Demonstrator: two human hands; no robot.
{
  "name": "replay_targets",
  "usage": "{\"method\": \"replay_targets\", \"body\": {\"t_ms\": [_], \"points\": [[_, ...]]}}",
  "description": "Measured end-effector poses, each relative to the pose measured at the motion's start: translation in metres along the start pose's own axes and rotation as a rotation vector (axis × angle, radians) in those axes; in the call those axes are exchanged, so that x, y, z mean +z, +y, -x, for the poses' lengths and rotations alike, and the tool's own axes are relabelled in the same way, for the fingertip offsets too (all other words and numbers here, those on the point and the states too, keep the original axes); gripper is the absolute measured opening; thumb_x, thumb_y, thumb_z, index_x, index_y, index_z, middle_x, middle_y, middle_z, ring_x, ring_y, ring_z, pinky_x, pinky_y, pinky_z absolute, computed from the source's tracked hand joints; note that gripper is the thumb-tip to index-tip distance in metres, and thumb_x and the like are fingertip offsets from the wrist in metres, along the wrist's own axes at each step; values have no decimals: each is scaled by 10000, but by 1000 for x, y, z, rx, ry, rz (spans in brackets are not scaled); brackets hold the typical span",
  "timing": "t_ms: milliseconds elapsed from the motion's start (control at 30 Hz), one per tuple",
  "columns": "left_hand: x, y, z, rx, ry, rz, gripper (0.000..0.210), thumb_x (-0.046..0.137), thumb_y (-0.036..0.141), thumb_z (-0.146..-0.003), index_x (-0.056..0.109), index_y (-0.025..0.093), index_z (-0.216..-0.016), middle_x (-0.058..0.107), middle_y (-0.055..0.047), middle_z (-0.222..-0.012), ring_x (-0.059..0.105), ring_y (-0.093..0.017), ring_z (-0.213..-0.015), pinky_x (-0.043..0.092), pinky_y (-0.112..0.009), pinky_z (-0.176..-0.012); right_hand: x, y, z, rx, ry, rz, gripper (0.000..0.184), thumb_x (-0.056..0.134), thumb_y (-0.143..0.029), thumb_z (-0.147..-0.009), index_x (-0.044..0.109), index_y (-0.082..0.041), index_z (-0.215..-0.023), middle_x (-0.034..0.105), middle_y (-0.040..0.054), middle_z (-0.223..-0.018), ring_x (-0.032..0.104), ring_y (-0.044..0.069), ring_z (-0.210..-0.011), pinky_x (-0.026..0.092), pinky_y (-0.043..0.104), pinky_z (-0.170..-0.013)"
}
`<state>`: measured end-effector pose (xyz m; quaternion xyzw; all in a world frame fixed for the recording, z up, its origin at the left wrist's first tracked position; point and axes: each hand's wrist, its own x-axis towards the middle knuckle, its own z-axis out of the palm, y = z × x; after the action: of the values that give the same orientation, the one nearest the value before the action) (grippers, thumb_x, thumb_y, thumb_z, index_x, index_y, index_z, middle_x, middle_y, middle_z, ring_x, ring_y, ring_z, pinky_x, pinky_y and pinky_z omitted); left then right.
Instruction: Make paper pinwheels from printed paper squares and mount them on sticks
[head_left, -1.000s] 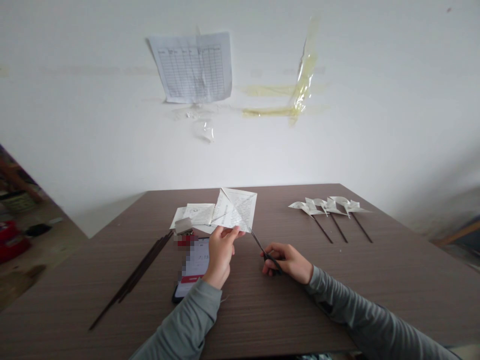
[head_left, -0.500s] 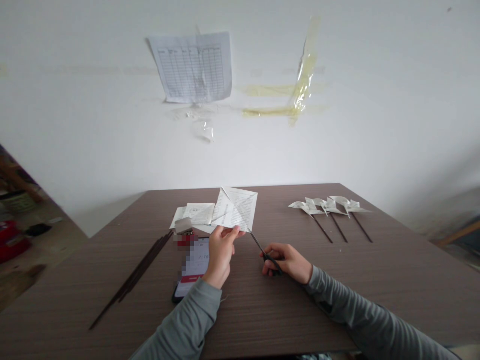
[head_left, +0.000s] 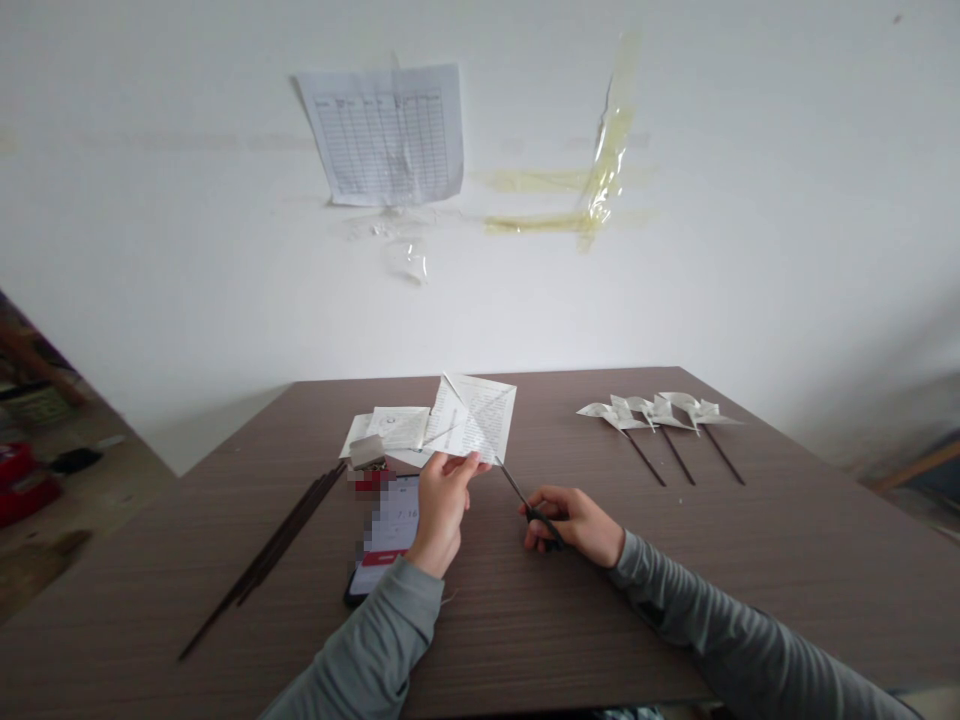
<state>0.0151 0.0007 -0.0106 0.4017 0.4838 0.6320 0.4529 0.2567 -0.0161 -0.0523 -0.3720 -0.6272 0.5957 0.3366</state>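
A square sheet of printed paper (head_left: 480, 415) with diagonal creases is pinched at its lower edge by my left hand (head_left: 444, 505). Slits appear to run inward from some of its corners. My right hand (head_left: 571, 522) has its fingers round the handles of a pair of scissors (head_left: 514, 485). The blades point up and left, their visible metal meeting the paper's lower right corner. Whether the blades are apart there is too small to tell. More paper squares (head_left: 401, 427) lie on the table behind my left hand.
Three paper pinwheels on dark sticks (head_left: 681, 455) lie at the right of the brown table (head_left: 600, 640). On the left is a bundle of dark sticks (head_left: 281, 540). A phone (head_left: 386, 535) lies beside my left wrist, with a small red-and-grey item (head_left: 367, 455) behind it. The wall stands beyond.
Both hands stay almost in place. The scissors and the paper show hardly any shift.
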Motion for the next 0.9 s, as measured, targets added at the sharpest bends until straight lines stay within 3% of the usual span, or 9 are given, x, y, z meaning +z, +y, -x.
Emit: {"method": "replay_targets", "body": {"t_ms": [433,900], "points": [[-1,-2,-1,9,-6,-11,533,1070,580,-673,691,263,-871,942,-144,-1008,963,-328,-859,260,-186,-430,-2,2,-1,10,-27,5,757,1100,-850,-874,775,-220,-1139,931,108,-923,787,235,-760,675,422,-818],[-2,-6,-4,16,-6,24,562,1101,573,-643,669,266,-830,936,-111,-961,973,-332,-855,289,-182,-419,-2,8,-5,5,-21,16,805,1087,-928,-810,774,-246,-1104,876,37,-830,778,235,-737,666,423,-802]]}}
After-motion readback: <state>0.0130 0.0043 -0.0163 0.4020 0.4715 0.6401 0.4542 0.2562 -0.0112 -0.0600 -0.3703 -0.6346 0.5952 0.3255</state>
